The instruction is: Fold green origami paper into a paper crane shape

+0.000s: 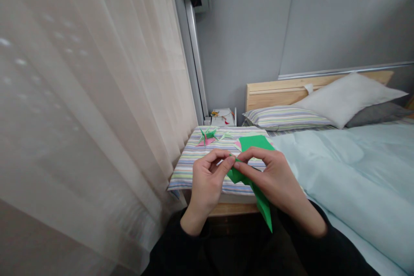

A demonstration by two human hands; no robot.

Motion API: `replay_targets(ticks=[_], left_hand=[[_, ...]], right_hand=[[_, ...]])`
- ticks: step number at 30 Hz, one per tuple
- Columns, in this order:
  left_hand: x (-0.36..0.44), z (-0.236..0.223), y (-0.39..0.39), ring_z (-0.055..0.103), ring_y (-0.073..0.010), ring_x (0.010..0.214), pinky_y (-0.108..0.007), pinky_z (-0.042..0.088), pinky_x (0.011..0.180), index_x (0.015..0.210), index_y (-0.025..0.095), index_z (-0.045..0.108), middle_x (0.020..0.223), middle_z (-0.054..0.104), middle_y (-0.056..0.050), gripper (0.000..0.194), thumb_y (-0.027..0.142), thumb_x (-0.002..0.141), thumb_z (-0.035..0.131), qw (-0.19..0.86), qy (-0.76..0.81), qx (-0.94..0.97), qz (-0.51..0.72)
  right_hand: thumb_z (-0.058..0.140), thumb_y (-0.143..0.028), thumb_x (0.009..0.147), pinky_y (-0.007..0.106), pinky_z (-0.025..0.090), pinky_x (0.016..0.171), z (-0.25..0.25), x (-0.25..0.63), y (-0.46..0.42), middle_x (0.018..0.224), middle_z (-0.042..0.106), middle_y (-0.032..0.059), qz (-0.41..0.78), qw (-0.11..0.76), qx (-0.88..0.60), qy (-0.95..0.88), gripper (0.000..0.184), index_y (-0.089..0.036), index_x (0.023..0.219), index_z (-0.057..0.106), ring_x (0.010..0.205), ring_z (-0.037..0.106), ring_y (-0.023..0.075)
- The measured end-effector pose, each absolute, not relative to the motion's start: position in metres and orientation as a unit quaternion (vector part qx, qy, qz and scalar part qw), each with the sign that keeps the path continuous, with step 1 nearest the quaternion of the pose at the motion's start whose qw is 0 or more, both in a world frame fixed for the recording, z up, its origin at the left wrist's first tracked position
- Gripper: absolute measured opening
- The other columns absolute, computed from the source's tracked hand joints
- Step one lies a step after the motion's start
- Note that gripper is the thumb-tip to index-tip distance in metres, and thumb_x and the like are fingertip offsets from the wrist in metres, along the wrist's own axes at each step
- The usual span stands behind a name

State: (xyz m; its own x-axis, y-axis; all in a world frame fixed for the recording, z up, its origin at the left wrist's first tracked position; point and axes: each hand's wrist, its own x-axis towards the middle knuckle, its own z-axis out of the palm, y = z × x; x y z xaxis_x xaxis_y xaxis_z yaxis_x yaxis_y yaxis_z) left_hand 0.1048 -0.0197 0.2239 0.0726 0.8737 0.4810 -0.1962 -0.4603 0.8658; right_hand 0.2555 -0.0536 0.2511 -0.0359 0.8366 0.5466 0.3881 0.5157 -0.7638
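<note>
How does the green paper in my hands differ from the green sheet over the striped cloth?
Your left hand and right hand hold up the folded green paper, pointed end hanging; the green sheet lies flat over the striped cloth. The folded green paper tapers; the green sheet is broad. Both are green.

A striped cloth [187,168] covers the worktop [231,210]. On the cloth lie 1 green folded paper piece [208,134] touching 1 pink piece [211,141], 1 pale green piece [226,136] just beside them, and green sheet paper [255,141] with pink edges showing.
</note>
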Motion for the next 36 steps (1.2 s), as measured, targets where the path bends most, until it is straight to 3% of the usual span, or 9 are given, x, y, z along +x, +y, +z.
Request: replay_targets(ticks=[8,13,36], left_hand=[[0.102,0.218,-0.019,0.064,-0.0133,0.079,-0.022,0.051,0.074,0.084,0.017,0.075,0.082,0.071,-0.002,0.016,0.031,0.08,0.081,0.481,0.256,0.561,0.623],[0.101,0.217,-0.019,0.062,-0.0104,0.076,-0.019,0.05,0.073,0.084,0.017,0.074,0.08,0.069,0.001,0.017,0.03,0.079,0.083,0.509,0.254,0.545,0.616],[0.094,0.23,-0.019,0.06,-0.01,0.07,-0.019,0.049,0.066,0.079,0.015,0.073,0.075,0.068,0.0,0.015,0.027,0.078,0.081,0.479,0.307,0.599,0.563]], right_hand=[[0.062,-0.03,0.093,0.029,0.049,0.077,0.252,0.259,-0.056,0.078,0.074,-0.0001,0.254,0.532,-0.419,-0.691,0.021,-0.02,0.078,0.073,0.077,0.066,0.0174],[0.063,-0.024,0.092,0.027,0.046,0.075,0.249,0.259,-0.056,0.079,0.074,-0.0013,0.216,0.54,-0.416,-0.699,0.017,-0.02,0.079,0.073,0.076,0.065,0.0154],[0.06,-0.023,0.093,0.025,0.045,0.074,0.247,0.26,-0.052,0.077,0.074,-0.0021,0.21,0.518,-0.436,-0.706,0.019,-0.02,0.077,0.071,0.075,0.065,0.0145]])
